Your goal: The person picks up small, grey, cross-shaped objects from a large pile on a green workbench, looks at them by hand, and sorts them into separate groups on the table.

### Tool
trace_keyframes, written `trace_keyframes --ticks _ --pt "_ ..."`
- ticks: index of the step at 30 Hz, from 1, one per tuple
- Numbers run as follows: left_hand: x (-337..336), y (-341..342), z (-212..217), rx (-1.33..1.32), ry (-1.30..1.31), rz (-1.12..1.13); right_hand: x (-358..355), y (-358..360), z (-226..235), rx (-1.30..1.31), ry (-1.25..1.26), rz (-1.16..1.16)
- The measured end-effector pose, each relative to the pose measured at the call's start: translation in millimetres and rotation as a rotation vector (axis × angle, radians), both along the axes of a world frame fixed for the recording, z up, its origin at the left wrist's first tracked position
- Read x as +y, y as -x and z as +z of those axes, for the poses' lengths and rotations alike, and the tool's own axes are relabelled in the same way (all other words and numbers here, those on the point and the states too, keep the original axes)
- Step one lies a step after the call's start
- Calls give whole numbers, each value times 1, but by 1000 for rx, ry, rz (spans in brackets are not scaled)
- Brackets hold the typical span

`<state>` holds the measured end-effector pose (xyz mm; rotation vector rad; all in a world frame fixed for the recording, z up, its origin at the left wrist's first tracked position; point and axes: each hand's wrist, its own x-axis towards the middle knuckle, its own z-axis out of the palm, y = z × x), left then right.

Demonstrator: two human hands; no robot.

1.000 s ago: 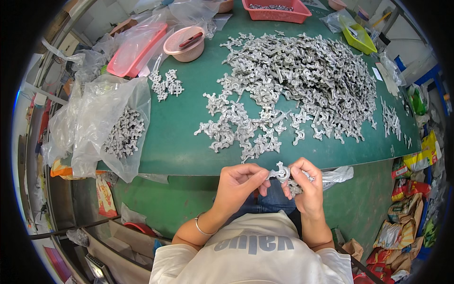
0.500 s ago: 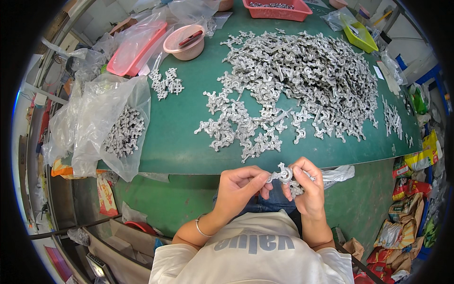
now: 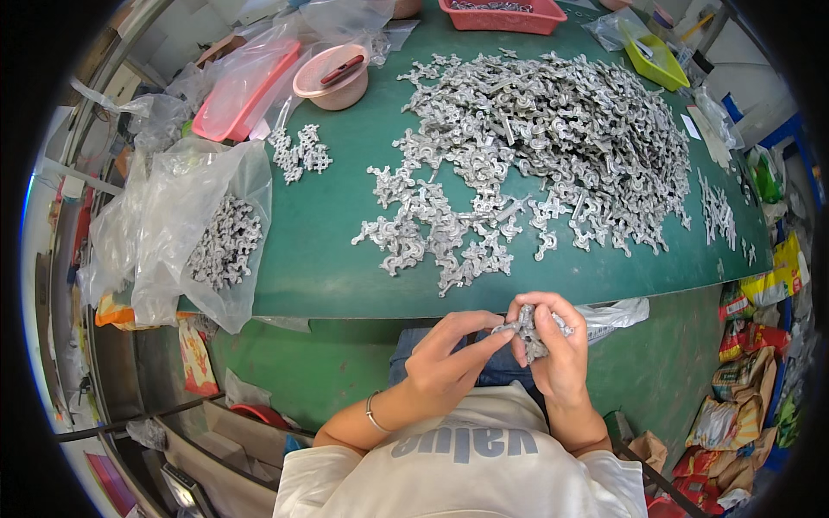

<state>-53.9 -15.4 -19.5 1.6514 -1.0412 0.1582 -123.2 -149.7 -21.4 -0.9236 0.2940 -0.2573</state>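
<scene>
In front of my body, just off the table's near edge, both hands are together over small grey metal castings. My right hand (image 3: 560, 350) is closed round a few of the castings (image 3: 533, 344). My left hand (image 3: 442, 354) pinches the end of a casting at the right hand's fingertips; fingers hide much of it. Beyond them on the green table (image 3: 345, 250) lies a big heap of similar castings (image 3: 570, 138), with looser ones spread at its near left. A smaller group (image 3: 300, 154) lies farther left.
At the left edge a clear plastic bag (image 3: 164, 224) holds more castings. Behind it are a pink tray (image 3: 233, 108) and a pink bowl (image 3: 331, 91) with a red-handled tool across it. A red tray (image 3: 505, 19) and yellow tray (image 3: 658, 65) stand at the back. Thin metal pieces (image 3: 717, 211) lie right.
My left hand has moved slightly right, closer to the right hand. The casting that stuck out between the hands is now drawn in against the others in my right hand.
</scene>
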Motion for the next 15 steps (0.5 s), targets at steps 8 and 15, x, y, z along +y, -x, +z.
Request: trace_keyframes --ticks 8,15 --pt "-4 4 4 193 82 39 -3 3 4 -1 -37 25" --pt "-6 4 -4 346 163 40 -3 5 4 -28 -2 15"
